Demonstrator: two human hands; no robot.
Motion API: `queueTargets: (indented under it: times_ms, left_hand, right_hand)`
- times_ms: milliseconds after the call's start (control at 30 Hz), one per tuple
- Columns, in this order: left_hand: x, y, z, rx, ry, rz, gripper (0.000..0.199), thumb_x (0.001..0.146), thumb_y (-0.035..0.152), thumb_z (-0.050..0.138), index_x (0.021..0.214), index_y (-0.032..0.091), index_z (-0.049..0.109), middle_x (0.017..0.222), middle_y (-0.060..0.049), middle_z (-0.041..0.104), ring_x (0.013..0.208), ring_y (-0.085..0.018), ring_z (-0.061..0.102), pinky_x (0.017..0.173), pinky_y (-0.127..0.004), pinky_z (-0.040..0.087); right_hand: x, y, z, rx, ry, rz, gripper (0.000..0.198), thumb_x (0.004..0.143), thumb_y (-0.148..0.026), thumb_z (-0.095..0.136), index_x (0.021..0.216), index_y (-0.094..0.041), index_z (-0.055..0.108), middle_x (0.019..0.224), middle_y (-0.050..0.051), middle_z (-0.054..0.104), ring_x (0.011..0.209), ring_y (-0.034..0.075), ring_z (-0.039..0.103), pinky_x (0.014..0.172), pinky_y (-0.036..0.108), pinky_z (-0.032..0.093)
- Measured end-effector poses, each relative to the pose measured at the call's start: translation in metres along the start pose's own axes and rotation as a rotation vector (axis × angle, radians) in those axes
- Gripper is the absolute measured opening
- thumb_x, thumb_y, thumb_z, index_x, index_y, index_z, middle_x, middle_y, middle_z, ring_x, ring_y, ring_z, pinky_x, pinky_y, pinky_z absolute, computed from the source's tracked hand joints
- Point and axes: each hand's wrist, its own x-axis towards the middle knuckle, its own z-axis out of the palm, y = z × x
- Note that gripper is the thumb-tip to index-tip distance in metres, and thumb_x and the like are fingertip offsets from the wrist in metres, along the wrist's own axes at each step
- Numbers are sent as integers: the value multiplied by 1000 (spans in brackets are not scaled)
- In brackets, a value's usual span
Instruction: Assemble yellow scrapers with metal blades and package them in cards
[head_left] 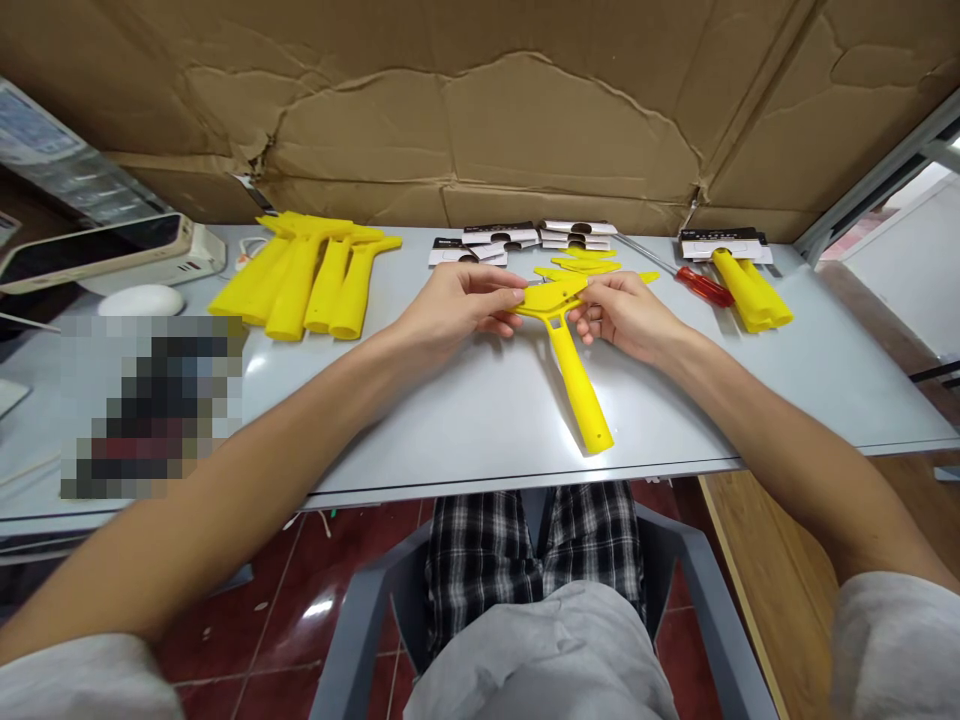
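Note:
A yellow plastic scraper (577,380) with a wide flat head and a round hollow handle is held over the table, its handle slanting toward me. My left hand (469,305) pinches the left end of the head between thumb and fingers. At the head's right end, my right hand (619,312) grips with thumb and fingertips. Just behind the hands lie several loose flat yellow pieces (581,265). Part of them is covered by my right hand.
Several yellow handles (300,280) are piled at the left. Printed cards (499,235) lie at the back, beside a red-handled screwdriver (705,286). Farther right are carded yellow scrapers (750,290). A phone (97,250) on a stand and a white mouse (141,301) occupy the left side.

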Motion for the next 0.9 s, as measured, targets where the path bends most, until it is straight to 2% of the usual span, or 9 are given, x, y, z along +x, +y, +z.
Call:
queueTargets:
  times_ms: [100, 200, 433, 533, 667, 733, 900]
  left_hand:
    - [1, -1, 0, -41, -22, -52, 16, 92, 3, 83, 105, 11, 78, 87, -12, 83, 69, -19, 82, 65, -26, 67]
    - [2, -3, 1, -104, -22, -80, 27, 90, -1, 80, 113, 12, 73, 91, -14, 85, 70, -20, 84, 69, -29, 69]
    - [3, -4, -3, -137, -5, -17, 41, 83, -2, 87, 115, 16, 67, 82, -6, 80, 75, -22, 84, 85, -38, 71]
    - [2, -2, -4, -114, 2, -16, 42, 84, -2, 87, 115, 18, 66, 85, -5, 80, 71, -21, 83, 84, -39, 72]
    - [-1, 0, -4, -107, 9, -9, 43, 82, -1, 89, 114, 18, 67, 86, -5, 81, 71, -20, 83, 82, -37, 72]
    - [-2, -1, -3, -106, 11, -1, 43, 82, 1, 91, 113, 18, 68, 85, -5, 81, 73, -20, 83, 81, -35, 72]
    - [-2, -4, 3, -116, 33, -5, 30, 87, 3, 87, 112, 12, 74, 94, -11, 84, 75, -19, 83, 83, -32, 72]
  right_hand:
    - [-1, -1, 1, -7, -19, 6, 7, 95, -18, 72, 91, -13, 70, 75, 6, 72, 56, 11, 61, 51, 22, 55]
    - [-3, -1, 2, -7, -30, 17, 7, 95, -18, 72, 91, -12, 71, 76, 6, 73, 57, 11, 63, 51, 23, 56]
    - [-8, -6, 5, 37, -49, 12, 13, 102, -23, 71, 94, -13, 69, 81, 7, 74, 61, 13, 65, 55, 25, 58]
    - [-9, -10, 7, 68, -31, 21, 25, 106, -37, 71, 94, -15, 67, 80, 6, 74, 62, 15, 67, 56, 27, 58]
    - [-10, -13, 8, 61, -20, 35, 45, 100, -60, 78, 93, -17, 67, 76, 6, 73, 62, 16, 68, 56, 27, 57]
    - [-9, -11, 7, 46, -33, 14, 43, 99, -57, 81, 94, -16, 69, 76, 6, 73, 61, 15, 67, 55, 26, 56]
    - [-8, -5, 3, 18, -35, -24, 20, 97, -28, 81, 91, -10, 73, 77, 7, 73, 59, 11, 64, 54, 23, 56]
